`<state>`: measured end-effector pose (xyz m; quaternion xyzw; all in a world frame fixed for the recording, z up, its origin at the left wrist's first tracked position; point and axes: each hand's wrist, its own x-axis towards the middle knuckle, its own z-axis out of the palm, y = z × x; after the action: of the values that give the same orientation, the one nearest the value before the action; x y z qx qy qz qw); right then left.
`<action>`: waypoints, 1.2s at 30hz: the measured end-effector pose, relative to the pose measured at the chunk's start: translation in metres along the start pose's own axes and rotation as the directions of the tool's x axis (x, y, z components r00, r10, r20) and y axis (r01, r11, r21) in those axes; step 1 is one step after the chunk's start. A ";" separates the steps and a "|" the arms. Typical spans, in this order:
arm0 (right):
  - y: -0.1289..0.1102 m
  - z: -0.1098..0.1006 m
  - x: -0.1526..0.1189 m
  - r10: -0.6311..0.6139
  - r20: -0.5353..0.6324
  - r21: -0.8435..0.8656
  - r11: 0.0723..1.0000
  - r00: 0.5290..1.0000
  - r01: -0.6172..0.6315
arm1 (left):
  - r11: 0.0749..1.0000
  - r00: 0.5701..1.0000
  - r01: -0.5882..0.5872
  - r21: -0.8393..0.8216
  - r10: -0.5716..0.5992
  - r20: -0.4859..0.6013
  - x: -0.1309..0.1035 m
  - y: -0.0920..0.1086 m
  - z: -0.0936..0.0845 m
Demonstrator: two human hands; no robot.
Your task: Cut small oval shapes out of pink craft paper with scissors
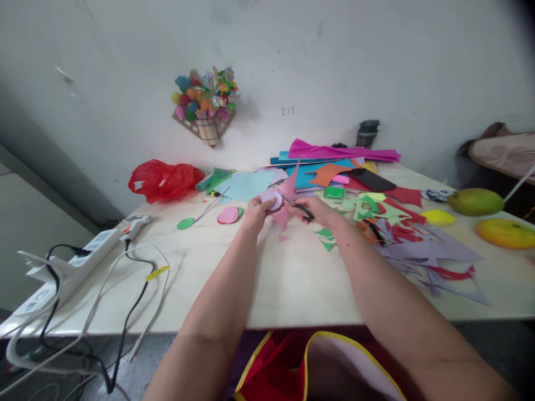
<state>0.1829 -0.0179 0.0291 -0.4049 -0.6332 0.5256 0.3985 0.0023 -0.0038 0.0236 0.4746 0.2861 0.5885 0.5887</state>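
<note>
My left hand (258, 213) pinches a round lilac paper piece (271, 200) above the middle of the table. In my right hand (315, 211) is a pair of dark-handled scissors (307, 213), whose blades point up and left at the lilac piece. A jagged pink paper scrap (289, 186) lies just behind and under the blades. Left of my left hand rests a small stack of pink circles (228, 215), with red and green edges showing. Farther left is a green circle (185, 223) beside a thin purple strip.
Cut scraps (422, 245) cover the right side, near two mangoes (475, 201). Coloured sheets (321, 172) and a black phone (371, 180) lie at the back. A red bag (166, 181) and a power strip (73, 273) with cables are on the left.
</note>
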 end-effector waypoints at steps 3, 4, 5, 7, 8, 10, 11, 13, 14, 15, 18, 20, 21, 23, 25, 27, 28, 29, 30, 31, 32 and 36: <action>-0.001 0.000 0.000 -0.017 0.006 -0.005 1.000 1.000 0.017 | 1.000 1.000 -0.004 0.009 0.003 0.009 0.001 -0.001 -0.002; -0.001 0.000 0.000 -0.021 0.009 -0.008 1.000 1.000 0.021 | 1.000 1.000 -0.001 0.015 0.001 0.010 0.001 -0.001 -0.003; -0.002 0.000 -0.001 -0.024 0.014 -0.010 1.000 1.000 0.024 | 1.000 1.000 0.002 0.020 -0.003 0.010 0.001 -0.001 -0.003; -0.002 0.000 -0.001 -0.023 0.014 -0.013 1.000 1.000 0.023 | 1.000 1.000 0.008 0.028 -0.009 0.011 0.001 0.000 -0.004; -0.002 0.000 -0.002 -0.022 0.013 -0.014 1.000 1.000 0.022 | 1.000 1.000 0.009 0.030 -0.010 0.012 0.001 0.000 -0.004; -0.002 -0.001 -0.002 -0.021 0.011 -0.015 1.000 1.000 0.021 | 1.000 1.000 0.006 0.028 -0.007 0.017 0.001 0.000 -0.004; -0.002 -0.001 -0.002 -0.023 0.011 -0.016 1.000 1.000 0.023 | 1.000 1.000 0.003 0.027 -0.004 0.020 0.001 0.000 -0.004; -0.001 -0.001 -0.001 -0.026 0.013 -0.020 0.999 1.000 0.026 | 1.000 1.000 0.001 0.027 -0.002 0.025 0.001 0.000 -0.005; -0.001 -0.001 -0.001 -0.027 0.011 -0.024 0.999 1.000 0.027 | 1.000 1.000 0.002 0.027 -0.002 0.027 0.001 0.000 -0.005; 0.000 -0.001 0.000 -0.027 0.008 -0.028 0.999 1.000 0.027 | 1.000 1.000 0.004 0.028 -0.005 0.027 0.001 0.000 -0.005; -0.001 -0.001 0.000 -0.020 0.002 -0.038 0.999 1.000 0.020 | 0.999 1.000 0.019 0.035 -0.019 0.017 0.000 0.002 -0.005; -0.002 -0.001 -0.001 -0.022 0.005 -0.042 0.999 1.000 0.022 | 0.998 0.999 0.032 0.045 -0.032 0.008 0.000 0.003 -0.005; -0.003 -0.001 -0.001 -0.023 0.008 -0.041 0.999 1.000 0.024 | 0.998 0.999 0.037 0.049 -0.038 0.005 -0.001 0.004 -0.004; -0.002 -0.002 -0.001 -0.026 0.013 -0.036 0.999 1.000 0.027 | 0.998 0.999 0.044 0.050 -0.045 0.002 -0.001 0.006 -0.004; -0.001 -0.003 -0.001 -0.025 0.020 -0.027 0.999 0.999 0.026 | 0.998 0.999 0.046 0.045 -0.046 -0.002 -0.002 0.007 -0.004; 0.001 -0.004 0.001 -0.026 0.025 -0.018 0.999 0.999 0.027 | 0.998 0.999 0.049 0.044 -0.048 -0.006 -0.002 0.007 -0.004; 0.002 -0.004 0.001 -0.027 0.027 -0.018 0.999 0.999 0.028 | 0.998 0.999 0.051 0.046 -0.051 -0.005 -0.002 0.008 -0.004; 0.003 -0.004 0.002 -0.029 0.029 -0.021 0.999 0.999 0.029 | 0.998 0.999 0.053 0.047 -0.053 -0.002 -0.002 0.008 -0.004; 0.003 -0.005 0.002 -0.031 0.028 -0.027 0.999 0.999 0.032 | 0.997 0.999 0.054 0.047 -0.054 0.003 -0.002 0.008 -0.004; 0.004 -0.005 0.002 -0.034 0.027 -0.036 0.999 0.999 0.034 | 0.997 0.998 0.055 0.045 -0.055 0.007 -0.002 0.008 -0.004; 0.004 -0.005 0.002 -0.036 0.024 -0.046 0.998 0.999 0.037 | 0.998 0.998 0.054 0.042 -0.055 0.009 -0.003 0.008 -0.004; 0.001 -0.005 0.001 -0.026 0.013 -0.073 0.997 1.000 0.027 | 0.998 0.998 0.050 0.039 -0.051 0.022 -0.003 0.008 -0.005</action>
<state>0.1874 -0.0155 0.0289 -0.4075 -0.6597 0.4992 0.3867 -0.0060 -0.0064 0.0285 0.4854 0.3024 0.5623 0.5973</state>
